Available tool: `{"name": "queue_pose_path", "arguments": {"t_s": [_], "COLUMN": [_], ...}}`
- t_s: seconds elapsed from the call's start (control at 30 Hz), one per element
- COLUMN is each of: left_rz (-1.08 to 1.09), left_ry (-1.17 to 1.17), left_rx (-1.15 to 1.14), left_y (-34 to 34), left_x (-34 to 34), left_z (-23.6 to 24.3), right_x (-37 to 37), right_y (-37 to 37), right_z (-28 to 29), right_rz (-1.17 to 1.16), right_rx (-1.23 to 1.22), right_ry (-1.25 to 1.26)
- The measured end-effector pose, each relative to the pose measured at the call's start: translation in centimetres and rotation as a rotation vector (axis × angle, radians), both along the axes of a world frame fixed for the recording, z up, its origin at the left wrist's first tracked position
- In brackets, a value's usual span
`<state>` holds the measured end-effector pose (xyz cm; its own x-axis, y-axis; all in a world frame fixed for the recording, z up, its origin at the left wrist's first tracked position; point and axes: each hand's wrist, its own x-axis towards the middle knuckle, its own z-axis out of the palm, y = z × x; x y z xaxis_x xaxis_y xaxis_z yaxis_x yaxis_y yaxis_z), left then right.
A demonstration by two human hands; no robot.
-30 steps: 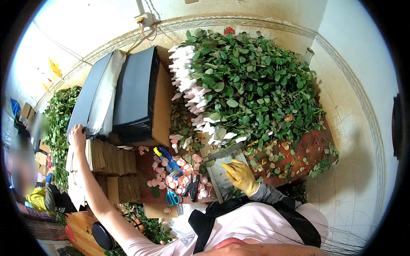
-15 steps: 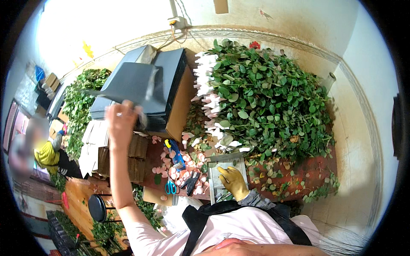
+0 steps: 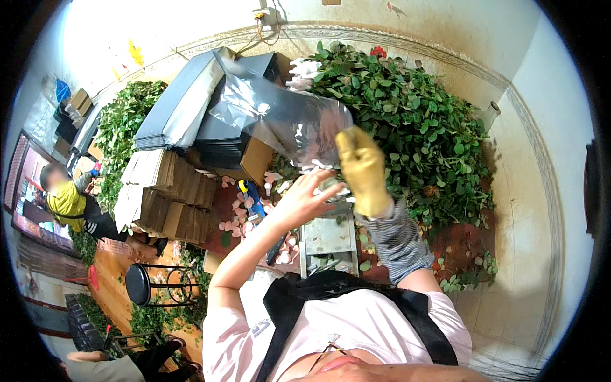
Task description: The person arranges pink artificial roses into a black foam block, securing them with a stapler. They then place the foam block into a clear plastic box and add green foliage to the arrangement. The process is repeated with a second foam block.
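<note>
My right hand [image 3: 361, 169], in a yellow glove, grips the right edge of a glossy, translucent sheet [image 3: 277, 118], which is raised over stacked dark grey sheets [image 3: 223, 149] and blurred by motion. Just below it, my bare left hand [image 3: 305, 197] has its fingers spread, with nothing visibly held. A big bundle of leafy stems [image 3: 414, 127] with white-wrapped heads [image 3: 302, 67] lies to the right. Underneath my hands are a metal frame tray [image 3: 328, 245], a blue tool [image 3: 253, 204] and scattered pink petals [image 3: 229, 226].
Folded cardboard stacks [image 3: 175, 210] stand left, beside more greenery [image 3: 127, 121]. A person in yellow [image 3: 67, 200] works at far left; another person [image 3: 105, 366] is at the lower left, near a black stool [image 3: 139, 283] on the wooden floor. Tiled walls [image 3: 522, 178] border the work surface.
My left hand lifted a sheet from the stack and moved right, and its fingers are now spread. My gloved hand rose from the tray to grip the sheet. Another person appears at lower left.
</note>
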<state>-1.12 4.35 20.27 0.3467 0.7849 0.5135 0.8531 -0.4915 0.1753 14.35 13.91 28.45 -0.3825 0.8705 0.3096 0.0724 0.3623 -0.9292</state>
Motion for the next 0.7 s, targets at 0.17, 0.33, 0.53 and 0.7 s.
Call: {"name": "queue_pose_path", "arguments": {"t_s": [0.17,0.33,0.53,0.7], "left_rz": [-0.022,-0.556,0.682,0.381], "left_ry": [-1.391,-2.003,-1.329,-0.373], "left_rx": [-0.321,-0.093,0.022,-0.445], "left_y": [-3.3,-4.6,-4.2,-7.4], "left_x": [-8.7,-19.4,-19.8,-8.2], "left_z": [-2.4,-0.4,-0.1,7.0], "right_x": [7.0,10.4,12.0,11.6], "right_y": [1.2,-2.3,-3.3,2.5], "right_z": [5.5,2.8,-1.4,2.3], "right_rz": [-0.052,0.241,0.934,0.598], "right_rx": [1.172,1.452,0.897,0.428], "right_ry": [-0.01,-0.42,-0.417,-0.267]}}
